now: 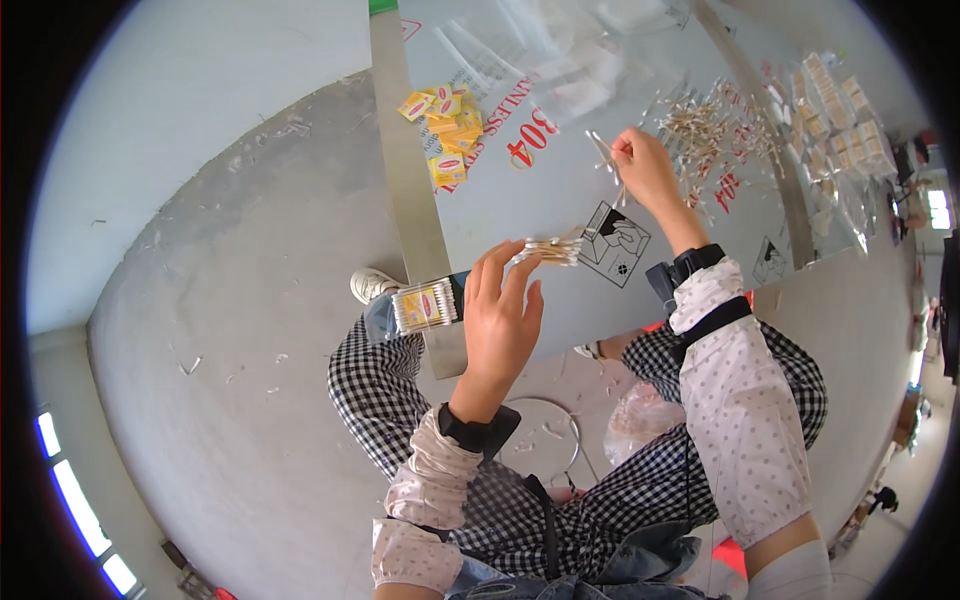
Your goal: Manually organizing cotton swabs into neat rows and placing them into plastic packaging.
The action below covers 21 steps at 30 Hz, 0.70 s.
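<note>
A small bundle of cotton swabs (555, 251) with pale brown sticks lies near the table's front edge. My left hand (499, 312) reaches over its left end, fingertips at the swabs, fingers stretched and thumb apart. Farther right, my right hand (648, 175) is closed in a pinch, with several cotton swabs (604, 150) sticking out to the left of its fingers. Just beyond it, a loose heap of swabs (705, 128) spreads over the table. A clear pack of swabs (424, 306) with a yellow label sits by the table's near left corner, left of my left hand.
Yellow printed cards (452, 125) are piled at the table's left side. Clear plastic bags (570, 60) lie at the far side. Filled packs of swabs (845, 120) are stacked at the right. A metal strip (410, 200) edges the table (500, 215). A plastic bag (640, 425) is below.
</note>
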Tool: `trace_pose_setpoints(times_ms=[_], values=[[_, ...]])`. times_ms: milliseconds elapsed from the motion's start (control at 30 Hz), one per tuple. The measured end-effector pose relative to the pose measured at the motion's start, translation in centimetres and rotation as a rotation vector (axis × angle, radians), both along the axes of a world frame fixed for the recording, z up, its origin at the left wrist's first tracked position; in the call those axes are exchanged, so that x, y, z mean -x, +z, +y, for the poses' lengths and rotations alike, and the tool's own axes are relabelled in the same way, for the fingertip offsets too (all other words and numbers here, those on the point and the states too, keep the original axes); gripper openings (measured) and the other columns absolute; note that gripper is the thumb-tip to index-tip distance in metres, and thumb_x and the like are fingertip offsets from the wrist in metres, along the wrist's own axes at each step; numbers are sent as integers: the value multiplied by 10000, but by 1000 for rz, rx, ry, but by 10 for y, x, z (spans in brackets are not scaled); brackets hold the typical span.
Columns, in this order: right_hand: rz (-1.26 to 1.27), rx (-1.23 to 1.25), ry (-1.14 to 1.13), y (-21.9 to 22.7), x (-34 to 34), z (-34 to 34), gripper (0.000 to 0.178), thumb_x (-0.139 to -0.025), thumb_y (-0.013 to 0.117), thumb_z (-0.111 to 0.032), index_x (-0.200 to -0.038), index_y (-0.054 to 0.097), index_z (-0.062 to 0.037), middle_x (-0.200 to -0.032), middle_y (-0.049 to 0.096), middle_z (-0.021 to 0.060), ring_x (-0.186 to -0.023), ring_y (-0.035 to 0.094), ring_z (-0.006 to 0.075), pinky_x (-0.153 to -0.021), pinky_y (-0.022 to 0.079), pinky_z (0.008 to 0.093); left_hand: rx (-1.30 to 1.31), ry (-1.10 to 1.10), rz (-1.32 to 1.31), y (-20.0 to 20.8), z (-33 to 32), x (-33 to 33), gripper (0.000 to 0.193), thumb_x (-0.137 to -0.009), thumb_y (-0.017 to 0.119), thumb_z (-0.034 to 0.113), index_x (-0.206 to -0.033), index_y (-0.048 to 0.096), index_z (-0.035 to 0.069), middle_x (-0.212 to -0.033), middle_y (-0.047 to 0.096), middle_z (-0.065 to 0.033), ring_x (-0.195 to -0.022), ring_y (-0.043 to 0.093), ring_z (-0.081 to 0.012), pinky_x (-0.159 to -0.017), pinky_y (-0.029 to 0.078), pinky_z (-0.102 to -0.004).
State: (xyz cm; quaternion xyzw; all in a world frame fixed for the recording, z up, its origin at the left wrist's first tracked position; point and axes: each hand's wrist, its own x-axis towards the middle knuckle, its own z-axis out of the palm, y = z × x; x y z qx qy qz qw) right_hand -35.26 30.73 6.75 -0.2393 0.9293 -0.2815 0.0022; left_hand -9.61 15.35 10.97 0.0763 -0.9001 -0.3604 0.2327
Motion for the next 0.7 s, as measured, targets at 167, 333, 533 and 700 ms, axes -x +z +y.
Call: trace_pose_setpoints(times_ms=[167, 333, 533, 700], values=[[2, 104, -174, 27, -24, -1, 49, -905, 623, -77, -924, 612, -33, -867, 685, 146, -883, 653, 345, -769, 512, 447, -91, 57, -14, 28, 11, -18, 308, -805, 704, -35, -1104, 660, 27, -1183, 635, -131, -1120, 600, -326, -920, 500, -405], [-106, 472, 47, 130, -138, -11, 143, -893, 669, -50, -1032, 667, -13, -877, 690, 102, -779, 645, 210, -709, 508, 346, -447, 111, -54, 78, 21, -60, 261, -857, 718, 30, -1112, 667, 15, -971, 708, -103, -922, 676, -248, -823, 524, -355], [-176, 584, 163, 241, -301, 22, 139, -873, 687, 1, -1008, 719, -11, -842, 656, 55, -735, 564, 147, -671, 450, 271, -1250, 22, 64, 149, 45, -127, 249, -906, 702, 13, -1152, 678, -24, -1094, 712, -111, -1005, 666, -169, -861, 529, -289], [-233, 632, 159, 246, -344, 40, 165, -847, 712, 32, -1005, 729, -11, -834, 646, 49, -740, 575, 143, -674, 453, 261, -1367, -149, 202, 162, 60, -159, 290, -864, 722, -55, -1150, 675, -41, -1096, 677, -97, -1000, 652, -166, -894, 544, -305]])
